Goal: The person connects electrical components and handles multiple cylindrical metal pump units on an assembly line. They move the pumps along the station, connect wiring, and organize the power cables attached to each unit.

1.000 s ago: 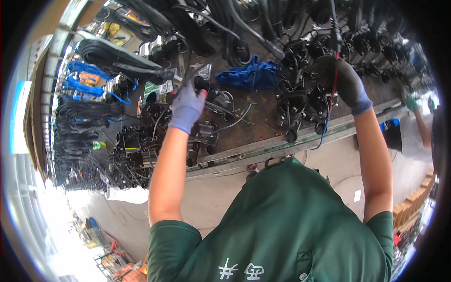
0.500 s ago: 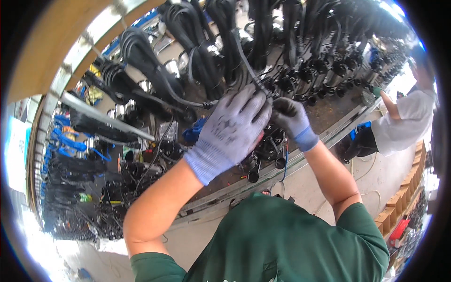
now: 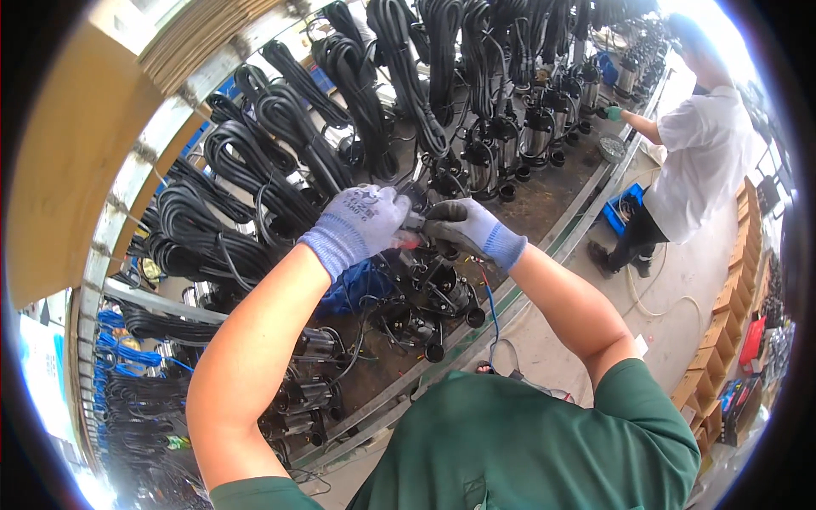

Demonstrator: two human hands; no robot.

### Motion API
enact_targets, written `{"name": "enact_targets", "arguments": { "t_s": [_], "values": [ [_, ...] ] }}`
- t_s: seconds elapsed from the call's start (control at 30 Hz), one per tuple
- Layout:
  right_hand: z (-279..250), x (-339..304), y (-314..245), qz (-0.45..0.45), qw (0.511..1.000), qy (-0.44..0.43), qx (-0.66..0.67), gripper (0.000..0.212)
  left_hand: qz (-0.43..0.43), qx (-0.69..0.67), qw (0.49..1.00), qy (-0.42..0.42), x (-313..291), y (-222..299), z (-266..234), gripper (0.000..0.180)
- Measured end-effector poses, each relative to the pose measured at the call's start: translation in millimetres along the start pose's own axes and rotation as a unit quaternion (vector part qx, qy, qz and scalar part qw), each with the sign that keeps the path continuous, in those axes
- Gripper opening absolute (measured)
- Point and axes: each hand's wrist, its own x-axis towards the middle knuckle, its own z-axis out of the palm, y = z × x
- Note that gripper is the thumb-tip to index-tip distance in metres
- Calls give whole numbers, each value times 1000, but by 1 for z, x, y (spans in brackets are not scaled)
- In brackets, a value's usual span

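Note:
My left hand (image 3: 361, 223), in a grey-blue work glove, is closed with its fingertips curled over a small dark part at the middle of the bench. From the other side my right hand (image 3: 473, 228), gloved with dark, soiled fingers, is pinched against the same spot. What lies between the fingers is mostly hidden. Just beyond the hands stand steel-bodied pumps (image 3: 482, 161) with black fittings, and coiled black cables (image 3: 365, 102) hang over them. A blue cloth-like thing (image 3: 357, 287) lies beside my left wrist. More pumps (image 3: 406, 327) lie nearer to me.
A metal rail (image 3: 561, 228) edges the bench. At the right a person in a white shirt (image 3: 705, 144) works with a green-gloved hand (image 3: 614, 113) at the bench. A blue crate (image 3: 622, 208) stands on the floor, beside a pale hose (image 3: 650, 304) and wooden boxes (image 3: 722, 348).
The view has shifted, showing more of the person at the right. My hands have moved a little left and nearer to me, still close together. The blue thing shows more fully.

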Motion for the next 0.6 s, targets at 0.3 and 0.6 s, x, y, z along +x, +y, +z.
{"name": "enact_targets", "arguments": {
  "t_s": [0.3,0.6],
  "values": [
    [-52,-31,8,22,997,78,0,24,-70,-53,995,48,24,-9,0,74],
    [-102,-58,26,-31,983,147,108,25,-321,-101,933,128,127,-56,-82,86]
  ]
}}
